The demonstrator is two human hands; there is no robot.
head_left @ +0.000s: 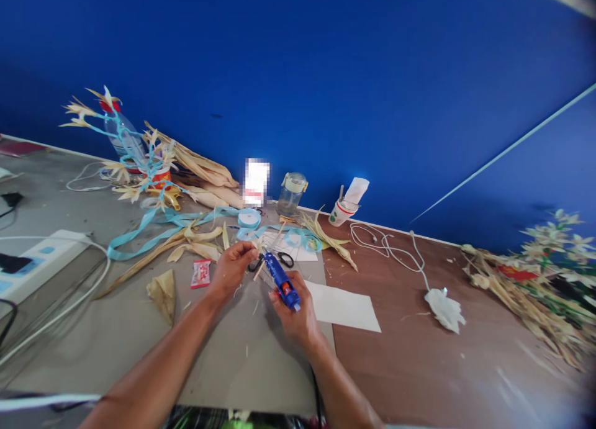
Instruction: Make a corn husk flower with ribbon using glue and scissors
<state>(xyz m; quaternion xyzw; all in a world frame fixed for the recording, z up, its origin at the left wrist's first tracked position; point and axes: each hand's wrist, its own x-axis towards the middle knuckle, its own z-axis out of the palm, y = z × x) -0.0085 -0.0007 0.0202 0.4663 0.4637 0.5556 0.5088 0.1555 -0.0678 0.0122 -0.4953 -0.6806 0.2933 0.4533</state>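
In my right hand (pixel 298 317) is a blue hot glue gun (pixel 278 274), its nozzle tilted up and to the left. My left hand (pixel 233 269) is closed in a pinch just left of the nozzle. A small pale bit shows at its fingertips, too small to name. Behind the two hands lie black-handled scissors (pixel 287 259), partly hidden by the glue gun, among thin wires and sticks. A roll of light blue ribbon (pixel 249 218) sits farther back, and dry corn husks (pixel 200 235) are spread to its left.
At the left stand a white power strip (pixel 51 261) and a blue-stemmed husk flower arrangement (pixel 151 162). A glass jar (pixel 291 193) and a paper cup (pixel 342 212) line the blue wall. White paper (pixel 347 306), a cable (pixel 395 249) and more husk flowers (pixel 554 249) lie right.
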